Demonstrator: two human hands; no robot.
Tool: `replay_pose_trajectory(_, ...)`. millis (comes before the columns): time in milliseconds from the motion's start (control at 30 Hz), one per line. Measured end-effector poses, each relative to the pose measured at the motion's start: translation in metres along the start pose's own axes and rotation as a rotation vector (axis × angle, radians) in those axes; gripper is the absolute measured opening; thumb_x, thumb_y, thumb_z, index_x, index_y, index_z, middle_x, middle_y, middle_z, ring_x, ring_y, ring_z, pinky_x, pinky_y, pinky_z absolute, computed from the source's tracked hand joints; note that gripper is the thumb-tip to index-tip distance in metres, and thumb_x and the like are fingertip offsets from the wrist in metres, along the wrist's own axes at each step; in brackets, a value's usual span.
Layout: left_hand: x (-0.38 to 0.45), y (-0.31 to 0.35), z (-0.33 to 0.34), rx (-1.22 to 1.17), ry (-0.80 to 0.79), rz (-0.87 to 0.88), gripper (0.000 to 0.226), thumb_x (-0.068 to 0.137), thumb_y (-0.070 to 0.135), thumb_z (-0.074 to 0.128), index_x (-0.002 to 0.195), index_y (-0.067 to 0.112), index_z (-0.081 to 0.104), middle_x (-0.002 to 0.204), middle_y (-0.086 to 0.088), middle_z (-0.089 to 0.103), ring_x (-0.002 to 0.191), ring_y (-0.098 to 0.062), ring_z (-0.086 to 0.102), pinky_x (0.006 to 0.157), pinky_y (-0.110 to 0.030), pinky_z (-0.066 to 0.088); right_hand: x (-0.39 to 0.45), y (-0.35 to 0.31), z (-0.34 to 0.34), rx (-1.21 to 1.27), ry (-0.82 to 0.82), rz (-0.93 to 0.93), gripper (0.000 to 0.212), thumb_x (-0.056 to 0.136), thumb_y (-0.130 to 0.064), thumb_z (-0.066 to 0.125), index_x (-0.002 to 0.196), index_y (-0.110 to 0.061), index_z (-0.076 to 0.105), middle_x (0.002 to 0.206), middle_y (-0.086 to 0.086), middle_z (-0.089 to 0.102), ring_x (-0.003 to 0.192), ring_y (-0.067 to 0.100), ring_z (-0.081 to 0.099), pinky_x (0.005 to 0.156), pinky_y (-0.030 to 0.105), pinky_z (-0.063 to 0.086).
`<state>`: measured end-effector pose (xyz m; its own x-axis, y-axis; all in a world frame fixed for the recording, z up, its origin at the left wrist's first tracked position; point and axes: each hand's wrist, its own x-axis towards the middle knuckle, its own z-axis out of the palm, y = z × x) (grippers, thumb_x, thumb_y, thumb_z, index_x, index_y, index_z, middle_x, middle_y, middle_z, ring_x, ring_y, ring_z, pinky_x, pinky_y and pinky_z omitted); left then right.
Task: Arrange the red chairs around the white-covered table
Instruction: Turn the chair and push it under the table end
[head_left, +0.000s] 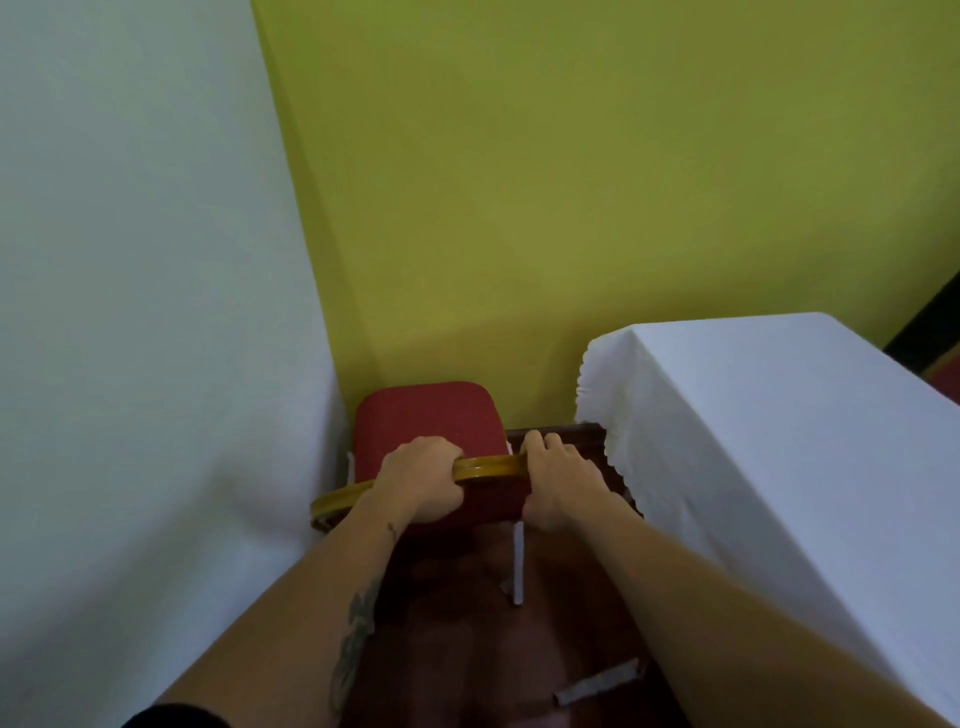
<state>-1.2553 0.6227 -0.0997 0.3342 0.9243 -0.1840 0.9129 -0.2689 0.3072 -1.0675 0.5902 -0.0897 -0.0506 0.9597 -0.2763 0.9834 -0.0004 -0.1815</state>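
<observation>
A red chair (426, 415) with a gold-rimmed backrest stands in the corner, its red seat facing the yellow wall. My left hand (423, 480) is wrapped around the gold top rail near its middle. My right hand (558, 480) grips the right end of the same rail. A white-covered table (769, 415) stands just to the right of the chair, its scalloped cloth edge hanging close to my right hand. One white chair leg (518, 561) shows below the backrest.
A white wall or cloth surface (130, 312) fills the left side, and a yellow-green wall (571, 182) rises behind the chair. Dark reddish floor (467, 649) lies between my forearms, with a pale strip (597, 686) lying on it. Dark wooden skirting (566, 432) runs along the wall.
</observation>
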Motion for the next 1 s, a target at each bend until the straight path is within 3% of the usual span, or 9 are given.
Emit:
replay_pose_trajectory(100, -0.005, -0.008, 0.001, 0.019, -0.087, 0.086, 0.027, 0.082, 0.033, 0.063, 0.108, 0.034, 0.070, 0.095, 0.010, 0.052, 0.097, -0.024, 0.060, 0.077, -0.037, 0.044, -0.010, 0.002, -0.001, -0.117, 0.014, -0.039, 0.056, 0.082, -0.032, 0.071, 0.127, -0.020, 0.040, 0.128, 0.006, 0.053, 0.123, 0.032, 0.053, 0.102, 0.052, 0.041)
replay_pose_trajectory(200, -0.006, -0.014, 0.000, 0.039, -0.094, 0.108, 0.034, 0.080, 0.042, 0.067, 0.114, 0.038, 0.068, 0.096, 0.013, 0.048, 0.103, -0.022, 0.059, 0.087, -0.041, 0.049, -0.027, -0.002, 0.000, -0.182, 0.004, -0.058, 0.066, 0.081, -0.033, 0.071, 0.135, -0.016, 0.035, 0.131, 0.010, 0.051, 0.124, 0.034, 0.051, 0.102, 0.050, 0.043)
replay_pose_trajectory(400, -0.014, -0.023, -0.001, 0.041, -0.180, 0.111, 0.038, 0.072, 0.044, 0.070, 0.110, 0.042, 0.071, 0.095, 0.020, 0.055, 0.097, -0.013, 0.059, 0.089, -0.039, 0.052, -0.067, -0.011, 0.014, -0.224, 0.007, -0.056, 0.073, 0.078, -0.033, 0.074, 0.136, -0.014, 0.035, 0.133, 0.013, 0.046, 0.121, 0.033, 0.048, 0.100, 0.044, 0.047)
replay_pose_trajectory(567, -0.019, -0.024, -0.007, 0.174, -0.245, 0.116, 0.043, 0.069, 0.046, 0.070, 0.112, 0.040, 0.070, 0.110, 0.012, 0.069, 0.098, -0.014, 0.063, 0.088, -0.036, 0.054, -0.093, -0.018, 0.022, -0.190, -0.034, -0.026, 0.074, 0.078, -0.038, 0.076, 0.136, -0.013, 0.038, 0.131, 0.014, 0.043, 0.117, 0.033, 0.046, 0.094, 0.042, 0.049)
replay_pose_trajectory(733, -0.025, -0.016, -0.025, 0.430, -0.202, -0.010, 0.064, 0.077, 0.031, 0.061, 0.140, 0.039, 0.051, 0.139, 0.001, 0.051, 0.132, -0.026, 0.044, 0.111, -0.058, 0.028, -0.104, -0.025, 0.025, -0.089, -0.079, -0.021, 0.070, 0.082, -0.034, 0.073, 0.140, -0.012, 0.039, 0.133, 0.014, 0.042, 0.119, 0.034, 0.047, 0.096, 0.043, 0.049)
replay_pose_trajectory(800, -0.031, -0.018, -0.020, 0.232, -0.141, -0.207, 0.081, 0.076, 0.028, 0.061, 0.152, 0.037, 0.034, 0.157, -0.009, 0.029, 0.145, -0.035, 0.024, 0.113, -0.064, 0.020, -0.102, -0.022, 0.021, -0.038, -0.098, -0.012, 0.060, 0.085, -0.033, 0.068, 0.137, -0.012, 0.045, 0.133, 0.014, 0.046, 0.120, 0.036, 0.050, 0.098, 0.045, 0.049)
replay_pose_trajectory(867, -0.046, -0.022, -0.008, -0.217, 0.055, -0.488, 0.090, 0.075, 0.027, 0.061, 0.156, 0.030, 0.023, 0.157, -0.018, 0.022, 0.143, -0.043, 0.023, 0.113, -0.060, 0.028, -0.099, -0.016, 0.021, -0.003, -0.131, 0.007, 0.053, 0.087, -0.036, 0.063, 0.133, -0.013, 0.050, 0.132, 0.014, 0.050, 0.120, 0.037, 0.053, 0.096, 0.046, 0.048)
replay_pose_trajectory(933, -0.060, -0.011, 0.008, -0.840, 0.315, -0.770, 0.072, 0.085, 0.024, 0.061, 0.149, 0.011, 0.030, 0.145, -0.023, 0.038, 0.125, -0.042, 0.045, 0.107, -0.054, 0.042, -0.100, -0.009, 0.027, 0.003, -0.196, 0.030, 0.052, 0.089, -0.042, 0.061, 0.132, -0.014, 0.052, 0.130, 0.013, 0.052, 0.118, 0.037, 0.056, 0.096, 0.046, 0.049)
replay_pose_trajectory(1000, -0.064, 0.011, 0.018, -1.321, 0.415, -0.809, 0.062, 0.077, 0.030, 0.069, 0.130, 0.005, 0.049, 0.128, -0.019, 0.059, 0.102, -0.033, 0.058, 0.098, -0.054, 0.051, -0.102, -0.003, 0.034, 0.004, -0.237, 0.037, 0.044, 0.093, -0.041, 0.060, 0.128, -0.016, 0.054, 0.121, 0.009, 0.056, 0.112, 0.032, 0.059, 0.093, 0.044, 0.051)
